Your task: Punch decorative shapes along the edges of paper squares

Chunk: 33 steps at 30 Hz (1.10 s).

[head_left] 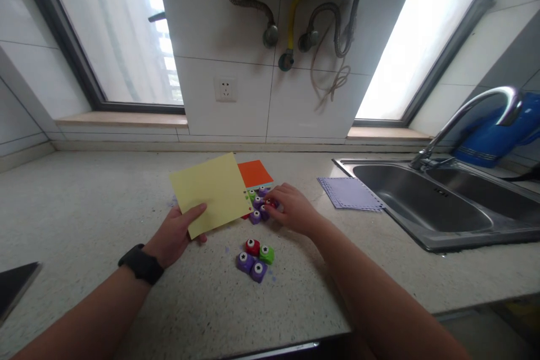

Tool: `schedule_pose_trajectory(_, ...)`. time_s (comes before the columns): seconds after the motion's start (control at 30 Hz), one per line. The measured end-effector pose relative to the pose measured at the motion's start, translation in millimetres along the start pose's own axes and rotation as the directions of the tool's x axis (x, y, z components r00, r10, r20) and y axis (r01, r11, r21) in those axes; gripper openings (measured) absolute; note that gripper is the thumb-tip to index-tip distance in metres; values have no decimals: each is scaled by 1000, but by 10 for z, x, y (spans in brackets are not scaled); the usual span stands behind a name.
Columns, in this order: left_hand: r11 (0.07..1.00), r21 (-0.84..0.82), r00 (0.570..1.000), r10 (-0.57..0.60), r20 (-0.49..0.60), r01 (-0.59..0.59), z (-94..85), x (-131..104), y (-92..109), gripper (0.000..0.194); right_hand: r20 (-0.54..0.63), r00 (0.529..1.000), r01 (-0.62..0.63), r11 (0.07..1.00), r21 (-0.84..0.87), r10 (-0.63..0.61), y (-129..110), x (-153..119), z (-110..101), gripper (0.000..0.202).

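Observation:
My left hand point(179, 230) grips a yellow sheet of paper point(213, 191) at its lower left edge, thumb on top. Small punched holes run along the sheet's right edge. My right hand point(292, 209) is closed, its fingertips around a red craft punch point(270, 202) in a cluster of small punches; the fingers partly hide it. Purple punches point(255, 216) and a green punch point(252, 194) lie close by, partly behind the paper. Nearer to me sits a separate group: a red punch point(252, 246), a green punch point(266, 253) and two purple punches point(245, 261).
Orange paper point(255, 173) lies behind the cluster. To the right, a stack of lilac sheets point(350, 193) with punched borders rests beside the steel sink point(415, 230). A faucet point(459, 115) and a blue container point(489, 132) stand at the far right. Paper bits dot the counter point(105, 197).

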<state>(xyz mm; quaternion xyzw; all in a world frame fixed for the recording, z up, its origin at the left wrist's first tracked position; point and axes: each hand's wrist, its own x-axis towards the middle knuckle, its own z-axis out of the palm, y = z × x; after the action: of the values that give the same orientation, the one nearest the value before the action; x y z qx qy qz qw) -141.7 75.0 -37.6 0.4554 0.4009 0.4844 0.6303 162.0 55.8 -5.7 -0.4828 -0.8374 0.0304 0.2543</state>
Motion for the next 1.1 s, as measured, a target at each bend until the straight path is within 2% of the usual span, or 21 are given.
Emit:
schedule_pose_trajectory(0.2, 1000, -3, 1000, 2, -21, -2, 37, -14, 1, 43, 72, 994, 86, 988, -126, -78, -46, 1, 120, 37)
schedule_pose_trajectory(0.33, 1000, 1, 1000, -6, -16, 6, 35, -18, -9, 45, 102, 989, 124, 983, -134, -111, -99, 24, 185, 33)
schedule_pose_trajectory(0.5, 1000, 18, 1000, -3, -3, 3, 43, -17, -26, 43, 131, 972, 197, 980, -16, -193, -159, -12, 63, 23)
schedule_pose_trajectory(0.57, 1000, 26, 1000, 1, 2, -1, 50, -22, -27, 43, 119, 980, 151, 987, 61, -157, -146, -41, 14, 18)
schedule_pose_trajectory(0.67, 998, 55, 1000, 8, 9, -8, 52, -35, -24, 42, 38, 997, -69, 956, 285, 61, -68, -78, -4, 16)
schedule_pose_trajectory(0.7, 998, 69, 1000, 5, 17, -6, 50, -40, -23, 42, 7, 989, -136, 909, 394, 145, -32, -85, 2, 18)
schedule_pose_trajectory(0.77, 995, 99, 999, -13, 40, 9, 47, -50, -26, 42, -30, 958, -204, 753, 626, 285, 33, -88, 17, 24)
schedule_pose_trajectory(0.87, 992, 117, 996, -56, 68, 47, 59, -66, -38, 42, -10, 927, -185, 478, 859, 376, 65, -72, 28, 33)
schedule_pose_trajectory(1.0, 988, 132, 991, -89, 99, 76, 114, -100, -49, 43, 130, 924, -224, 234, 946, 359, -26, -53, 25, 31)
schedule_pose_trajectory(1.1, 980, 183, 987, -107, 120, 84, 142, -119, -50, 42, 177, 908, -219, 70, 973, 379, -89, -45, 33, 32)
